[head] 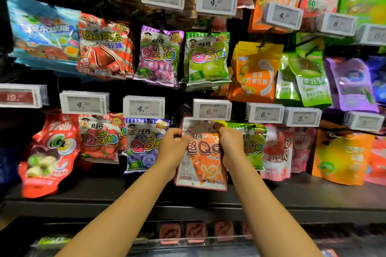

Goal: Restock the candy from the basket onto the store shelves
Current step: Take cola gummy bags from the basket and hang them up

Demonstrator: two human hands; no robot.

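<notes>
An orange and white cola-flavour candy bag point(203, 165) hangs in front of the lower row of pegs, just under the 6.50 price tag point(212, 110). My left hand point(172, 148) grips its upper left edge. My right hand point(230, 148) grips its upper right edge, thumb near the bag's top. The bag's top edge reaches up behind the price tag, so the peg itself is hidden. The basket is not in view.
Hanging candy bags fill the pegs all round: a blue grape bag point(144, 144) to the left, a green bag point(253, 146) right behind my right hand. A dark shelf point(292, 194) runs below, with small boxes point(196, 231) under it.
</notes>
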